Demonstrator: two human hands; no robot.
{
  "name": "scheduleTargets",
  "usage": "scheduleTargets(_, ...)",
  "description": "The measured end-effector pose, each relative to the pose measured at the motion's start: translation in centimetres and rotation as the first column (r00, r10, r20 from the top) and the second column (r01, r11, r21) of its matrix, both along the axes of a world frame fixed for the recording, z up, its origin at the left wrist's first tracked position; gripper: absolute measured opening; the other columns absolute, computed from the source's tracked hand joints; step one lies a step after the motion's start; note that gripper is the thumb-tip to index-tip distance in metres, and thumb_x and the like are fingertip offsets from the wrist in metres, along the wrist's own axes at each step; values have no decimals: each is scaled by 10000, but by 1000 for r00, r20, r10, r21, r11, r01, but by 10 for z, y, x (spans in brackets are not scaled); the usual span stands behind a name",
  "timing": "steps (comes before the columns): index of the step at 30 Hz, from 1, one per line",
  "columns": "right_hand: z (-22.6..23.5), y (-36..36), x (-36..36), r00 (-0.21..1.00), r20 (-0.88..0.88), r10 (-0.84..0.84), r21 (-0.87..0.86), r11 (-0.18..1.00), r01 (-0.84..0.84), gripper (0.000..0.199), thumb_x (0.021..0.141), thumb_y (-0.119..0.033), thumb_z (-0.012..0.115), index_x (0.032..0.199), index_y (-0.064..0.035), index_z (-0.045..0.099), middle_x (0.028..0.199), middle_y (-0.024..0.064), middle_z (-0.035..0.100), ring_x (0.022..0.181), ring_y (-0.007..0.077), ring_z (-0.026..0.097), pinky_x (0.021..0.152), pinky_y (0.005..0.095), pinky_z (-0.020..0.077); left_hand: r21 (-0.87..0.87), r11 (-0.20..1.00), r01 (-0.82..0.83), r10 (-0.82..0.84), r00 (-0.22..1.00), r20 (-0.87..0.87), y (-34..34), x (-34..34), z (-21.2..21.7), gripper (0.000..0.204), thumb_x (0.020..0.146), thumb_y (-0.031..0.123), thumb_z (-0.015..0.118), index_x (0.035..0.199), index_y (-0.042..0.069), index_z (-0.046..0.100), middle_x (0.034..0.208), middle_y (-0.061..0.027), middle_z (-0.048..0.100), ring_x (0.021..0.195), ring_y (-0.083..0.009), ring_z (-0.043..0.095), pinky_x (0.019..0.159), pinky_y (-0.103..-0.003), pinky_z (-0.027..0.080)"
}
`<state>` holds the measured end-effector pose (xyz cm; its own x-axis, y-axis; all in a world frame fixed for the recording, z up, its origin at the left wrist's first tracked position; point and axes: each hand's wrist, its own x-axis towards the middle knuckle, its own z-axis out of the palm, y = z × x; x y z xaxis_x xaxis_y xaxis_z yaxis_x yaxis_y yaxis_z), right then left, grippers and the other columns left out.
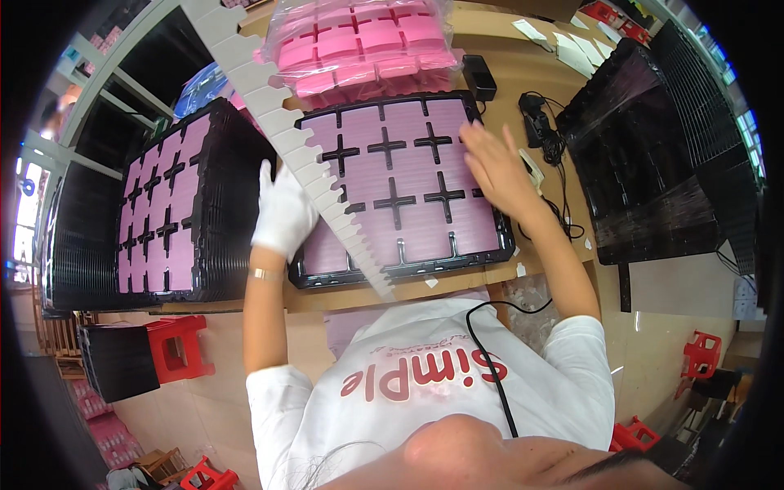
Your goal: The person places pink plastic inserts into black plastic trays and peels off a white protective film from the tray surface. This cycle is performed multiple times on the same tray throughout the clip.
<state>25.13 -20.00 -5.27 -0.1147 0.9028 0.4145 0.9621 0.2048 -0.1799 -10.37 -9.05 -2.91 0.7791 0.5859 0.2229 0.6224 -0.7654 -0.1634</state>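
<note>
Gloved left hand [283, 214] clamped on white notched strip [302, 143] lying diagonally over black tray [400, 273] of pink pieces [367, 175] on tabletop [523, 77]. Bare right hand [496, 170] flat on pieces, fingers [474, 139] spread apart.

pretty cramped: notched white strip [306, 155] cuts diagonally across the black tray [490, 253], bagged pink stack [359, 41] blocks behind, black tray stacks [645, 155] wall off the right

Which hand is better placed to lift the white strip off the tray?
Left, likely. The gloved left hand already rests against the white notched strip lying diagonally across the black tray. The bare right hand lies flat on the pink sheets, apart from the strip.
</note>
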Motion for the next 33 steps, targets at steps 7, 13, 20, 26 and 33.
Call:
scheduleTargets(7,-16,-114,4,910,-152,386,-110,908,-403,414,925,-154,521,1320,-31,541,1382,162,519,1322,257,467,1144,476,269,-163,983,81,-11,919,395,-118,-45,-13,257,876,108,644,1128,60,651,1104,-123,669,1069,-286,626,1023,-433,419)
scheduleTargets(13,-32,-108,-21,781,-621,-73,-159,987,-35,575,1006,-272,376,1502,-10,250,1579,185,204,1482,348,112,1180,460,131,-650,697,-302,716,336,612,-124,-52,-47,328,894,190,687,1122,-42,644,1094,-131,678,1001,-194,634,934,-281,459)
scheduleTargets(20,-30,-110,-28,917,-369,-150,-132,985,108,665,1024,-459,305,1522,-30,199,1584,210,163,1477,408,28,1171,530,49,-875,378,-301,916,257,307,-119,-30,22,427,865,304,738,1106,-24,609,936,1,632,888,-67,560,805,-230,454)
scheduleTargets(26,-2,-107,-36,915,-402,-43,190,973,130,715,1020,-526,221,1477,19,291,1563,220,222,1469,410,74,1165,518,84,-772,616,158,775,50,630,-116,-33,81,602,847,203,724,1327,-65,480,1025,-60,601,815,-57,594,571,-210,517)
scheduleTargets(33,20,-103,-34,927,-374,-34,280,949,147,706,1028,-507,190,1450,40,335,1521,195,328,1449,380,193,1167,479,131,-487,818,-305,528,63,847,-58,-215,138,357,875,214,699,1163,8,645,1084,-35,607,799,-62,568,599,-196,451)
